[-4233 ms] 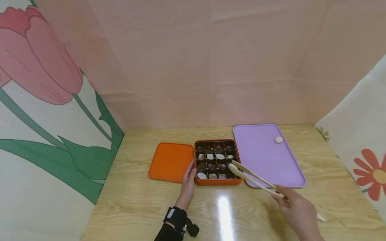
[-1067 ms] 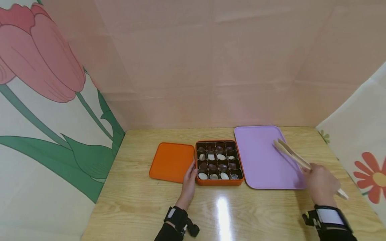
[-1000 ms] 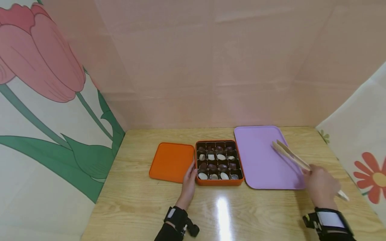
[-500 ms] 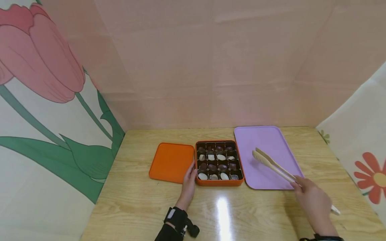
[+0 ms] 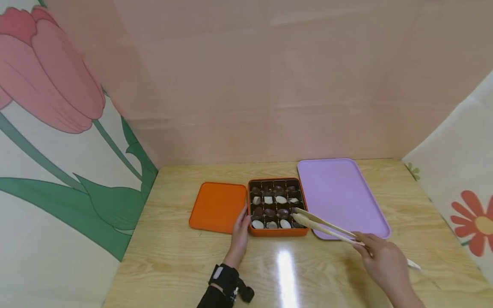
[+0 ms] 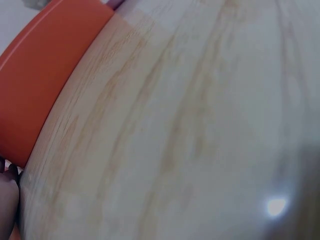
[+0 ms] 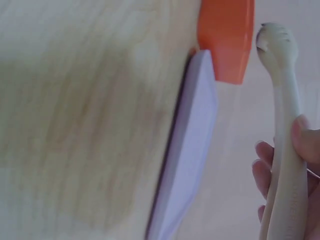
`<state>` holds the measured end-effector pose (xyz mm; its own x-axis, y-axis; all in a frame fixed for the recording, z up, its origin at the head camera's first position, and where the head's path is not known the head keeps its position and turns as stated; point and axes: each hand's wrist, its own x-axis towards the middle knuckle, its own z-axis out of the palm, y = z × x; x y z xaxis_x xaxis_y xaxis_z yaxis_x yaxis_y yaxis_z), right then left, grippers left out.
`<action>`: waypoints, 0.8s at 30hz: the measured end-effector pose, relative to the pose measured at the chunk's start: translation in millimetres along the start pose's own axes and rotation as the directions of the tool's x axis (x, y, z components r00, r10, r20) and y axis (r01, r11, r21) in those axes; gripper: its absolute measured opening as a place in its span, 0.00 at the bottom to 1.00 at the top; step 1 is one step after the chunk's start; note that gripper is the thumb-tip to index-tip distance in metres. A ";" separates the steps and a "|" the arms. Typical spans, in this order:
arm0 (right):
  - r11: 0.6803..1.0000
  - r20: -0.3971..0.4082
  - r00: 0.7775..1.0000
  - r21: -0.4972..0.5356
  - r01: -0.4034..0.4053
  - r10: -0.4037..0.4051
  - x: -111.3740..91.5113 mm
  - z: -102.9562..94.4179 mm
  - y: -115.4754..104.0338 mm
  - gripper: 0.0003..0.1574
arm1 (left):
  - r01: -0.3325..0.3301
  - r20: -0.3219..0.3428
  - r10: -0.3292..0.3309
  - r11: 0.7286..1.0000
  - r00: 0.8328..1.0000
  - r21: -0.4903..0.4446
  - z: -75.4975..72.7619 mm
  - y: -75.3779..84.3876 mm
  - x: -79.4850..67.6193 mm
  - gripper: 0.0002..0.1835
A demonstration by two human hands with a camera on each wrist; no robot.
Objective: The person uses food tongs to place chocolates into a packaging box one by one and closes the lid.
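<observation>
An orange box (image 5: 277,232) holds dark and white chocolates (image 5: 268,199) in a divided dark insert. My left hand (image 5: 239,237) lies along the box's left side, fingers extended and touching it. In the left wrist view, fingertips show near the orange wall (image 6: 45,75). My right hand (image 5: 385,261) grips pale tongs (image 5: 327,231), fingers curled round the arms. Their tips overlap the front right compartments in the head view and partly cover them. The right wrist view shows the tongs (image 7: 287,100) with thumb and fingers around them, a dark patch at the tip.
A flat orange lid (image 5: 217,207) lies left of the box. To the right, a lilac tray (image 5: 339,192) sits close against the box. The wooden table (image 5: 185,265) meets a pink backdrop (image 5: 265,85) behind, with printed floral cloths at both sides.
The white piece once on the tray is gone from there, and a white piece now sits third in the front row. My right hand has moved the tongs left from tray to box.
</observation>
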<state>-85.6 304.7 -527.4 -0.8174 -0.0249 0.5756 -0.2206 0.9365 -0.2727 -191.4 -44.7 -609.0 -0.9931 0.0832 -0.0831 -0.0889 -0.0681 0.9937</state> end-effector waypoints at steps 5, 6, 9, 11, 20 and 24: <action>0.996 -0.009 0.996 -0.036 0.086 -0.087 4.9 -0.5 -2.0 0.22 | 0.015 -0.003 -0.015 1.000 1.000 0.003 0.0 0.1 -2.0 0.27; 0.994 -0.006 0.995 -0.040 0.099 -0.100 5.9 -0.7 -1.7 0.21 | 0.017 -0.006 -0.017 1.000 1.000 0.004 0.0 0.2 -2.3 0.27; 0.990 0.005 0.991 -0.052 0.130 -0.130 9.0 -1.9 -1.1 0.22 | 0.006 -0.009 -0.006 1.000 1.000 0.008 -0.1 0.1 -2.7 0.27; 0.988 0.010 0.990 -0.059 0.142 -0.142 11.2 -3.0 -1.1 0.22 | 0.001 -0.011 -0.001 1.000 1.000 0.009 -0.3 0.4 -2.5 0.27; 0.988 0.032 0.989 -0.055 0.143 -0.141 12.9 -5.0 -2.8 0.22 | -0.010 0.003 0.010 1.000 1.000 0.005 -0.5 -1.6 -0.3 0.27; 0.989 0.032 0.990 -0.049 0.139 -0.138 11.6 -3.8 -1.7 0.22 | -0.003 -0.005 0.003 1.000 1.000 0.004 0.0 -1.4 0.5 0.27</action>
<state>-92.6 304.1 -517.4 -0.7955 -0.1648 0.5831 -0.3059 0.9399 -0.1517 -191.8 -44.6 -610.5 -0.9937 0.0782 -0.0805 -0.0856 -0.0646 0.9942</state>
